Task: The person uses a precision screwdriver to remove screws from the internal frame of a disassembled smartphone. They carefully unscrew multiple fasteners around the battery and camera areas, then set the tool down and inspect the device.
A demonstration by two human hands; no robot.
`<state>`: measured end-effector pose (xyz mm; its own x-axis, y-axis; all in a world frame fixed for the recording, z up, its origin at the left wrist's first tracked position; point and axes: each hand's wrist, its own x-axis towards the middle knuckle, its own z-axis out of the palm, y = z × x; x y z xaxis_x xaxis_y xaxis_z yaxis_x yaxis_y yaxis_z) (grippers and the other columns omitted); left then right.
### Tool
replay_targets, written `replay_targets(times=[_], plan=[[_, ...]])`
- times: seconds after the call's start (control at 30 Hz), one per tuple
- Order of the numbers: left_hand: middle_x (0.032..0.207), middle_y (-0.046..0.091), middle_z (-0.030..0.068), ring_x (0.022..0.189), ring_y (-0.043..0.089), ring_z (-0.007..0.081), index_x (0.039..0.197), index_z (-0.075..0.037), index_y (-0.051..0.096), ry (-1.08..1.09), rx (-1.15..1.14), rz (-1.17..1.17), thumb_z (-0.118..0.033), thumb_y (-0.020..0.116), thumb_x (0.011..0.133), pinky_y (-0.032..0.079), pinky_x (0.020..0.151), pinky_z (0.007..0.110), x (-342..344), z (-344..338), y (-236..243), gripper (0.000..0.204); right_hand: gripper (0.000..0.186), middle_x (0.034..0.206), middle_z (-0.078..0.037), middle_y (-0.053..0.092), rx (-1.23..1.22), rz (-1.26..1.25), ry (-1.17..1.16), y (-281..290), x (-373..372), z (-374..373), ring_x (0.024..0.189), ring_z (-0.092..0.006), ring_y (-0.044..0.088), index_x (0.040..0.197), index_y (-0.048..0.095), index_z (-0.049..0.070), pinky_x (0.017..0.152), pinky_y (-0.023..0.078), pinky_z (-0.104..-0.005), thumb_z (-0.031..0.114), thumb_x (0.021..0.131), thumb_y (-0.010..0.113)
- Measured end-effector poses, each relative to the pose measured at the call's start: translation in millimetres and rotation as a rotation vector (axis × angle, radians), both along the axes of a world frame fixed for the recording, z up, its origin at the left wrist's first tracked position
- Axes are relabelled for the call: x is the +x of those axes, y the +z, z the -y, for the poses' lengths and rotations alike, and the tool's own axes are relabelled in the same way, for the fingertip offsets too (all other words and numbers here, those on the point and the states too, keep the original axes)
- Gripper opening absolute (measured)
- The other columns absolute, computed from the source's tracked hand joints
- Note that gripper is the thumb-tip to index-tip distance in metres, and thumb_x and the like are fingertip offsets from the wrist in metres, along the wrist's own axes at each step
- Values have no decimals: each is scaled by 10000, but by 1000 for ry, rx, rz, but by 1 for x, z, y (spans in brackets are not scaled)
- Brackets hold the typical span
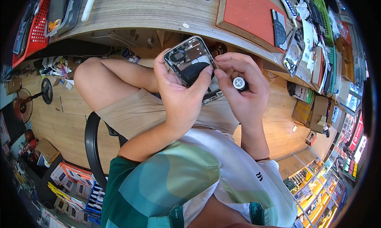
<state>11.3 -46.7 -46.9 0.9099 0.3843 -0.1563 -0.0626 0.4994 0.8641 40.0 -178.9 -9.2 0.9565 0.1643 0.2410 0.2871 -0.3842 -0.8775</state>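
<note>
My left hand grips an opened phone over my lap, its inner parts and metal frame exposed and its thumb on a black part inside. My right hand curls round a screwdriver, whose silver end cap with a cross mark faces up. Its thumb and forefinger tips are at the phone's right edge; the screwdriver's tip is hidden.
A wooden desk ahead carries a red board, loose phone parts, a red basket and clutter at both ends. A chair armrest, fan, cardboard boxes and lit display case surround me.
</note>
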Motion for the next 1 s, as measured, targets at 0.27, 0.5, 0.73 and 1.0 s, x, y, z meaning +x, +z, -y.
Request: replay_targets(times=[0.27,0.5,0.73,1.0], plan=[[1210,630,138,1068,685,169,1396,-38,333,1,33,24,116,736,888,582,915,303,0,0,1,667,208,1083,-101,716,-177,161,-36,0,-4,-8,756,-149,680,1012,740,11,582,536,-274,-56,822,790],[1199,636,138,1058,688,162,1400,-40,331,6,-6,45,119,711,910,583,904,285,-2,0,0,639,218,1058,-106,711,-310,362,-58,-11,-2,-9,789,-216,718,987,737,15,622,580,-321,-44,792,814],[1173,643,130,1020,695,150,1396,-37,337,28,22,50,117,723,909,592,857,275,-2,1,3,641,221,1048,-102,718,-358,442,-85,-13,-4,-12,766,-217,717,961,739,11,615,580,-322,-39,764,826],[1146,654,125,994,700,144,1351,-30,364,30,27,23,68,773,916,598,831,273,-7,0,5,605,233,1055,-94,704,-415,520,-99,-10,-6,-16,734,-211,698,960,724,22,579,563,-314,-37,752,811]])
